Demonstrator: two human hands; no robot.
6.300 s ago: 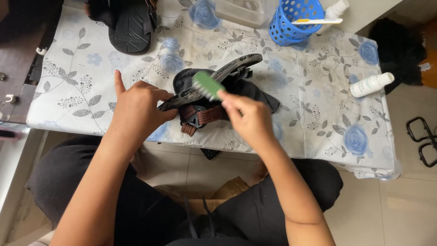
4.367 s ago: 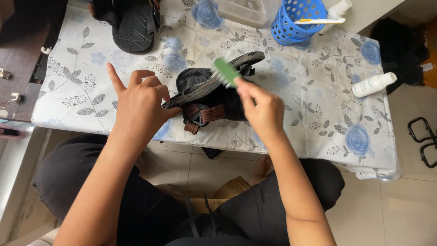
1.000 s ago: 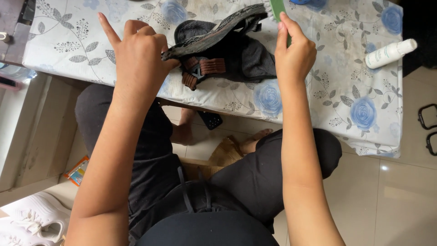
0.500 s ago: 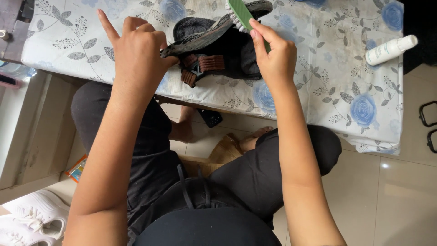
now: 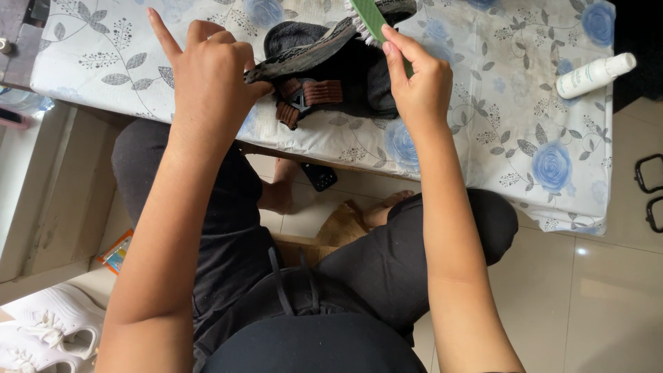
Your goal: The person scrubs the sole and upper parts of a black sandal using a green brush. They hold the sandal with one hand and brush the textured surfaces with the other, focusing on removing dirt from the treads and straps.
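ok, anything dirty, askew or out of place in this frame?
Yes. The floral tablecloth has brownish grime patches right of the sandal. The white bottle lies on its side near the table's right edge. The left hand holds the sandal sole-up while the right hand holds a green brush against it.

A tiled room with a cloth-covered table at twelve o'clock.

A white tablecloth printed with blue roses and grey leaves (image 5: 525, 131) covers the table, stained in patches. Glossy beige floor tiles (image 5: 594, 297) spread toward four o'clock, catching a small glint of light. A pair of white lace-up sneakers (image 5: 41, 331) sits at eight o'clock. A white plastic bottle (image 5: 594, 74) lies at two o'clock.
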